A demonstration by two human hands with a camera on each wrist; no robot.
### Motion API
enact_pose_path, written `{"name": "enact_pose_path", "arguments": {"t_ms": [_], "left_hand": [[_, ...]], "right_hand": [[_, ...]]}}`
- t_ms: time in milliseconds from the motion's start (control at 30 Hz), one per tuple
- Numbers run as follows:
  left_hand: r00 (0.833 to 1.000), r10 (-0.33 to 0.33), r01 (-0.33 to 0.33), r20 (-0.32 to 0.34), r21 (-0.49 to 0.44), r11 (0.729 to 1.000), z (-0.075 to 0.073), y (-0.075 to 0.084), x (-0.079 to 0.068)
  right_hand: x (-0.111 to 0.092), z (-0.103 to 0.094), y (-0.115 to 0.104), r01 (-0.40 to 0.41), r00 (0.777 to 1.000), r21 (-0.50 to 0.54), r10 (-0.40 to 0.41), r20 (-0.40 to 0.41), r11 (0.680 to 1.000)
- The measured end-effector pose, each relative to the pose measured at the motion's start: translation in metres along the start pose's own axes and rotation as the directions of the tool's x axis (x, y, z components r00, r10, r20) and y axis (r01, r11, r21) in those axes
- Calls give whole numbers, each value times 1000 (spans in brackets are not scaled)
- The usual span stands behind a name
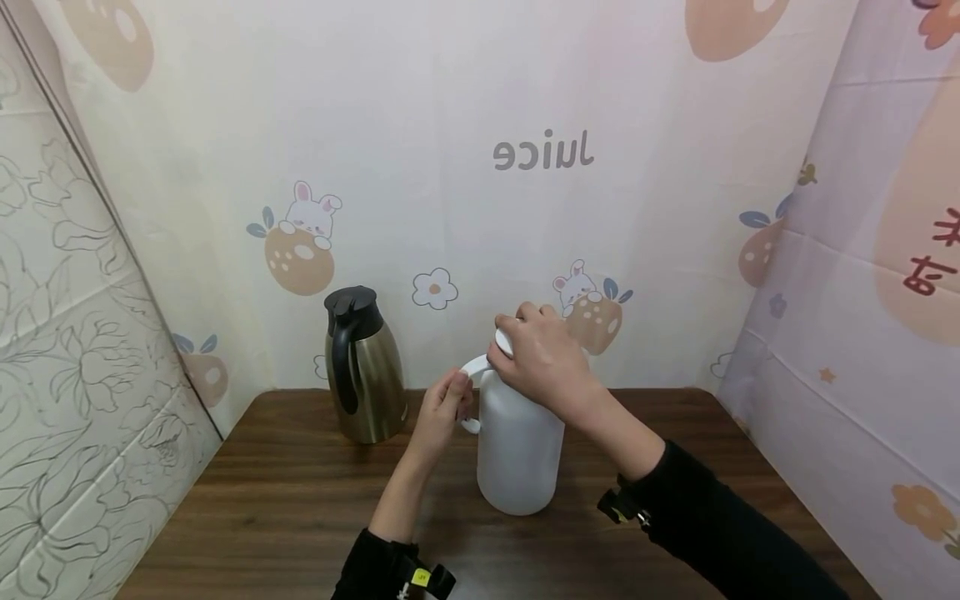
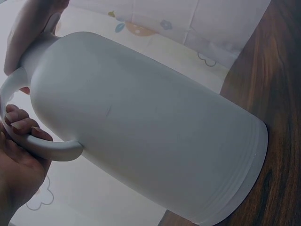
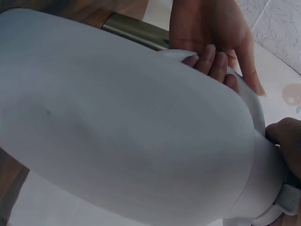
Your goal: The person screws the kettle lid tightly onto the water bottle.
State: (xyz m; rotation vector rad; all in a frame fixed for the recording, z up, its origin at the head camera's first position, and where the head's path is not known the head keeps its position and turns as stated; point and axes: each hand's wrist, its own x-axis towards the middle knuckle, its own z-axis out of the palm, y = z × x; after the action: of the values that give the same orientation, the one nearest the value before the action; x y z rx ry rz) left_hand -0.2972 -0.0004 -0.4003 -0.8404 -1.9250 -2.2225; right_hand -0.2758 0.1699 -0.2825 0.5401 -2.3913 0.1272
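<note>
A white thermos jug (image 1: 520, 450) stands upright on the dark wooden table, its handle toward the left. My left hand (image 1: 444, 408) has its fingers wrapped round the handle (image 2: 49, 149), as the left wrist view shows up close. Over the top of the jug, my right hand (image 1: 543, 358) grips the lid (image 1: 503, 342) with fingers and thumb around it. Most of the lid is hidden under that hand; a small spout or tab (image 3: 288, 199) shows at its edge in the right wrist view.
To the left stands a bronze-coloured thermos jug (image 1: 378, 379) with a black lid and handle, near the back edge of the wooden table (image 1: 262, 500). Printed curtains (image 1: 450, 208) hang behind the table and along both sides.
</note>
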Motion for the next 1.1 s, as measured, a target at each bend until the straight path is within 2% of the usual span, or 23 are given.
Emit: {"name": "enact_pose_path", "arguments": {"t_ms": [167,267,333,433,533,633,700,800,900,967,1100], "left_hand": [[1000,-8,8,10,3,1000,1,-2,0],[1000,-4,3,21,6,1000,1,-4,-1],[1000,2,-2,21,-1,1000,1,-4,-1],[1000,12,-11,16,-15,1000,1,-4,-1],[1000,24,-24,13,-18,1000,0,-4,0],[999,32,-32,12,-12,999,0,-5,0],[1000,29,-29,11,-4,1000,0,-5,0],[1000,22,-22,12,-2,1000,-1,-5,0],[1000,18,-18,15,-7,1000,-1,-4,0],[999,22,-22,24,-14,1000,-2,-3,0],[999,22,-21,29,-17,1000,-2,-2,1]], "right_hand": [[-1,-2,-1,-10,1000,-23,11,21,1000],[-2,-6,-1,-18,996,-15,19,86,1000],[-2,-11,-1,-19,987,-5,19,160,1000],[1,-22,0,-19,954,24,11,298,1000],[6,-34,7,-8,907,71,-23,420,997],[12,-43,19,2,864,158,-81,497,987],[15,-45,28,14,843,212,-125,523,977],[19,-41,39,58,841,281,-198,503,958],[21,-32,48,147,867,324,-280,413,934],[22,-25,53,223,877,367,-351,329,903],[22,-13,59,339,869,453,-459,185,824]]}}
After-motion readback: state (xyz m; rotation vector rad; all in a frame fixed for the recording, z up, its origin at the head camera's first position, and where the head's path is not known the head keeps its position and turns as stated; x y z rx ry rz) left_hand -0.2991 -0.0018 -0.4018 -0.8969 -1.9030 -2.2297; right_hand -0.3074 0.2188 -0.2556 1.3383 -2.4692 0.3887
